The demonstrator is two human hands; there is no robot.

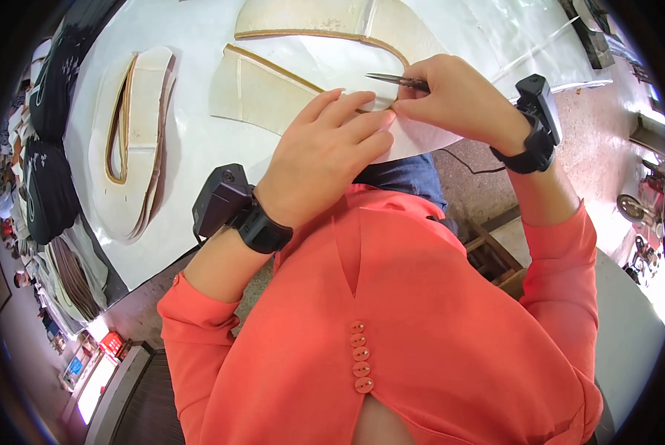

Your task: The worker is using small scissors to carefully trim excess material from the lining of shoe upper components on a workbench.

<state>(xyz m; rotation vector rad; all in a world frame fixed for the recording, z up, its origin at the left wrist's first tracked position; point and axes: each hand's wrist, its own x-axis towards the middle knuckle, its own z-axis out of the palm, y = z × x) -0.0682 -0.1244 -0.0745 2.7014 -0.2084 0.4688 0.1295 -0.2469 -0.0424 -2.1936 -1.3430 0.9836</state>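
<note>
A cream, curved flat piece with tan edging [303, 16] lies bent like a U on the white table, its two arms spreading toward the left. My left hand [321, 152] lies over its near arm with fingers reaching to the edged bend; the thumb is hidden, and the fingers seem to hold the piece. Close against those fingertips, my right hand [440, 93] is closed around slim dark pointed thread snips [392, 78], whose tips point left above the piece's opening. What the right thumb touches at the edge is too small to tell.
Similar cream pieces [145, 126] lie stacked at the table's left. Dark garments [50, 148] and several folded fabrics [73, 274] hang along the left edge. A wooden stool frame [492, 259] and a dark cable [473, 170] are below right of the white table [191, 185].
</note>
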